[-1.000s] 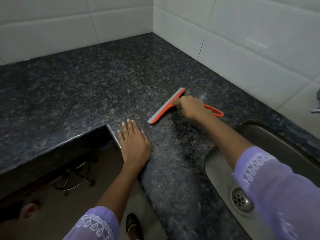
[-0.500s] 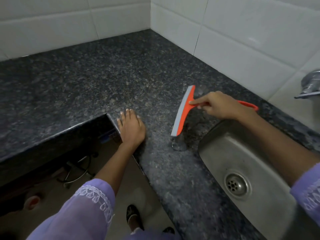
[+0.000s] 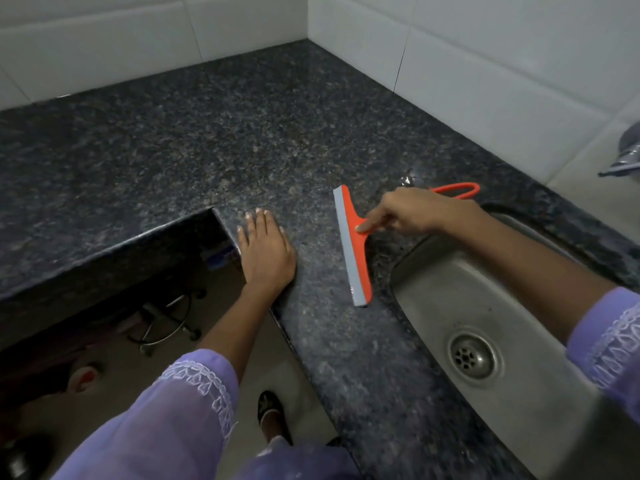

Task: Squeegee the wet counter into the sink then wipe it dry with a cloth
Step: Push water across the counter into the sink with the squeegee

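Right hand (image 3: 412,213) grips orange squeegee (image 3: 353,245) by handle, pointer finger pressing down. Blade lies on dark counter (image 3: 242,126), just left of sink (image 3: 485,306). Left hand (image 3: 265,252) flat, holding nothing, at counter edge. Best way: keep blade flat, push water right, over sink rim. Lots of open counter far and left. No cloth seen.

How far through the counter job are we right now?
Midway through the squeegee stage. The right hand holds the orange squeegee with its blade down on the counter, beside the sink rim. The left hand lies flat at the counter edge. Droplets show behind the handle, so water remains. No cloth is in view; drying has not begun.
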